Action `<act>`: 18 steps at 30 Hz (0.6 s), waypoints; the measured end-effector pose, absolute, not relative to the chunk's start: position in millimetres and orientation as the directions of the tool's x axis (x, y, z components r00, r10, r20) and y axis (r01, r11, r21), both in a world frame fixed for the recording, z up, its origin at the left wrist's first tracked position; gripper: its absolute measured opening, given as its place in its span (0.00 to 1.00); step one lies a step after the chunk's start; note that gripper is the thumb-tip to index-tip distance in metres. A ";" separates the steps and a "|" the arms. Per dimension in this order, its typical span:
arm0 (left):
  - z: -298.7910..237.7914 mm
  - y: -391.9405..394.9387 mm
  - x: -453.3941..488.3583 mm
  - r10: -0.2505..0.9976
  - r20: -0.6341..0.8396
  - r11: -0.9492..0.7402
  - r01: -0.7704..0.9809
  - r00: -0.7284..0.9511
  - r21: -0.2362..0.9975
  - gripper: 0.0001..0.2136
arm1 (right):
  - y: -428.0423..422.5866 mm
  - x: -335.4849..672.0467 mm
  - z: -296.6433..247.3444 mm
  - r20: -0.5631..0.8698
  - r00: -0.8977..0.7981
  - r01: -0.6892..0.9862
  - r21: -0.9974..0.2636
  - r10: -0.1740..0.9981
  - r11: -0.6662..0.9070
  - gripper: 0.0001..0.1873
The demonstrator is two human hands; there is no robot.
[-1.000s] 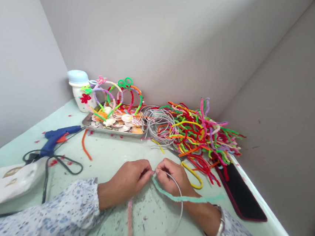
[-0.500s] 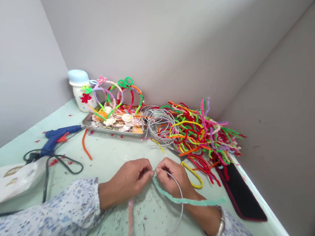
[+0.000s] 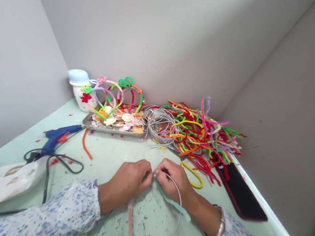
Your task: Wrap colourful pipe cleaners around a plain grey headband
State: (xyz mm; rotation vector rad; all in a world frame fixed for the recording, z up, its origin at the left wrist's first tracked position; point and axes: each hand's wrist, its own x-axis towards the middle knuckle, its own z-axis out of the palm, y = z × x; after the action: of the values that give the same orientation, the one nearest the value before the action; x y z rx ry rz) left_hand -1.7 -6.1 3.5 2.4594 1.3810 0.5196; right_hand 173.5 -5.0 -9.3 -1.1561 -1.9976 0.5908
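Note:
Close together above the table, my left hand (image 3: 129, 178) and my right hand (image 3: 173, 180) are both closed in a pinch, fingertips almost meeting. A thin grey wire (image 3: 177, 188) runs out of my right fingers and curves down toward the front of the table. Its short end shows between the two pinches, where my left fingertips grip it. A mint-green pipe cleaner (image 3: 178, 206) hangs from the same spot, slanting down below my right hand; its upper end is hidden at the fingers. Below my left hand lies a pale pink pipe cleaner (image 3: 129, 226).
Behind my hands stand a metal tray (image 3: 114, 131) of shells with decorated headbands, a coil of grey wire (image 3: 162, 126) and a heap of coloured pipe cleaners (image 3: 200, 133). A blue glue gun (image 3: 50, 145) with its cord lies left, a white bottle (image 3: 80, 92) behind it, a black flat case (image 3: 243, 195) right.
The mint pipe cleaner's free end has swung down and inward, from stretching right across my right wrist to hanging below my right hand. Both hands stay nearly in place.

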 end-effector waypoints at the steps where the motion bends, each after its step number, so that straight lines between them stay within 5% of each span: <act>1: 3.2 -6.1 -1.5 0.853 0.188 -0.520 0.767 0.487 0.375 0.05 | -4.9 173.4 -9.5 0.370 -0.322 0.532 -0.691 0.871 0.490 0.06; 5: 2.9 -6.7 -1.5 0.835 0.219 -0.550 0.773 0.505 0.317 0.06 | -5.2 173.3 -9.0 0.368 -0.326 0.537 -0.686 0.871 0.491 0.06; 12: 6.7 -9.1 -5.1 0.825 0.205 -0.562 0.728 0.526 0.394 0.07 | -7.8 173.2 -6.4 0.362 -0.324 0.535 -0.692 0.874 0.485 0.06; 18: 2.3 -7.9 -4.2 0.813 0.229 -0.583 0.754 0.536 0.303 0.06 | -8.2 172.8 -5.4 0.363 -0.331 0.533 -0.690 0.871 0.490 0.06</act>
State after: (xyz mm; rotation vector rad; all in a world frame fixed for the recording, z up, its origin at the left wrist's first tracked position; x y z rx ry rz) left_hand -4.2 -7.9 2.3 2.6036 1.3398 0.5196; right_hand 172.8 -8.2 -5.4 -1.1539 -2.0122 0.5961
